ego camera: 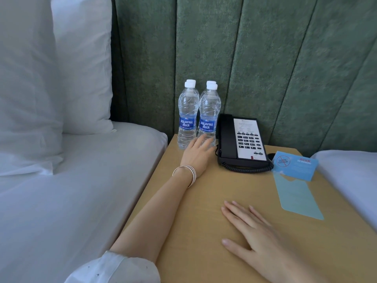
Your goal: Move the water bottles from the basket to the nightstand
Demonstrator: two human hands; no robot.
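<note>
Several clear water bottles with blue labels and white caps stand upright in a tight cluster at the back left corner of the wooden nightstand (183, 231). The front left bottle (186, 111) and the front right bottle (210, 111) hide most of the ones behind them. My left hand (199, 154), with bangles on the wrist, reaches to the base of the front right bottle; its fingers are spread and grip nothing. My right hand (251, 231) lies flat, palm down, on the nightstand near its front. No basket is in view.
A black desk phone (240, 144) with a coiled cord sits right of the bottles. A blue no-smoking card (293, 164) and a pale blue door hanger (295, 197) lie at the right. White beds flank the nightstand, with pillows (81, 68) on the left and a green padded wall behind.
</note>
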